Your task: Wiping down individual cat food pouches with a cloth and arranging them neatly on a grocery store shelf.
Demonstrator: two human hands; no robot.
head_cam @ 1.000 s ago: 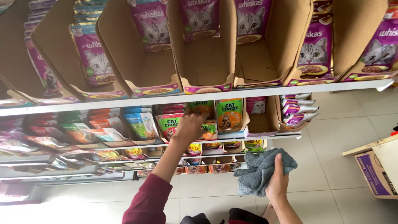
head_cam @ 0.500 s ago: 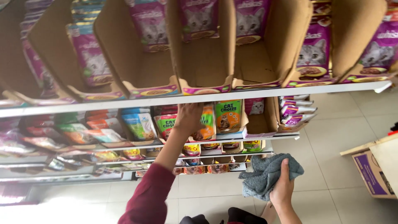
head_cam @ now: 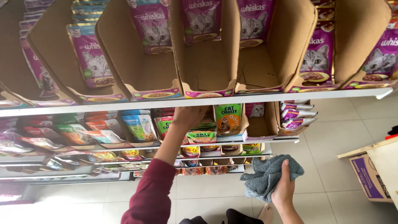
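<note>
Two hands at work below a white metal shelf edge [head_cam: 257, 98]. Left hand [head_cam: 188, 117], on an arm in a dark red sleeve [head_cam: 151, 195], reaches up and in among the pouches on the second shelf; fingers go under the shelf edge, so whether they are curled on a pouch or loose cannot be told. It lies just beside a green-and-orange cat food pouch [head_cam: 228, 118] standing upright in a cardboard display tray, and above a flatter green-and-yellow pouch [head_cam: 201, 137].

Right hand [head_cam: 284, 188] is low, well apart from the left, fingers closed around a crumpled grey-blue towelling cloth [head_cam: 267, 176]; cloth bunches out to the left of the hand and hangs over pale floor tiles [head_cam: 331, 145].

Top shelf: row of tilted brown cardboard display boxes [head_cam: 207, 62], several nearly bare inside, others holding purple cat food pouches [head_cam: 93, 62] printed with a grey cat. Left part of the second shelf: mixed foil pouches [head_cam: 74, 132] in red, green and blue, lying slanted. Further shelves with small packs below.

Right edge: purple-and-brown cardboard carton [head_cam: 369, 176] on the floor, part covered by a pale board.
</note>
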